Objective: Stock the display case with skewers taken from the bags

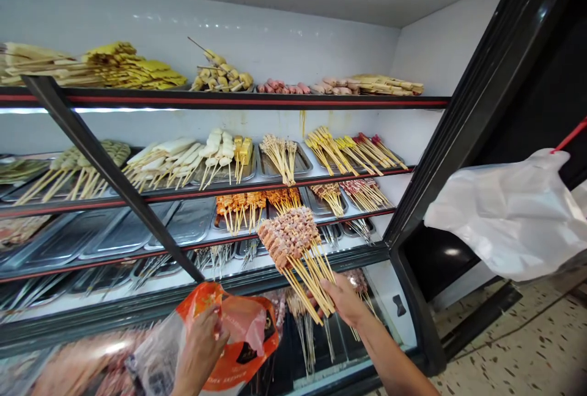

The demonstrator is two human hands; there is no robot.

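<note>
In my right hand (342, 298) is a bunch of raw meat skewers (293, 234), gripped by the wooden sticks with the pinkish meat ends pointing up and to the left. My left hand (202, 347) is closed on the rim of an orange and clear plastic bag (247, 335) in the lower middle of the view. The bag's mouth gapes toward the right, and its lower part is cut off by the frame. Behind the skewers, trays of orange-red marinated skewers (241, 206) and dark meat skewers (331, 197) lie on the shelf.
A display fridge with several shelves fills the view. Skewered fish-ball-like pieces (222, 75) sit on the top shelf, white skewers (220, 145) on the middle one. A slanted black bar (114, 179) crosses the left front. White plastic bags (509, 212) hang at right.
</note>
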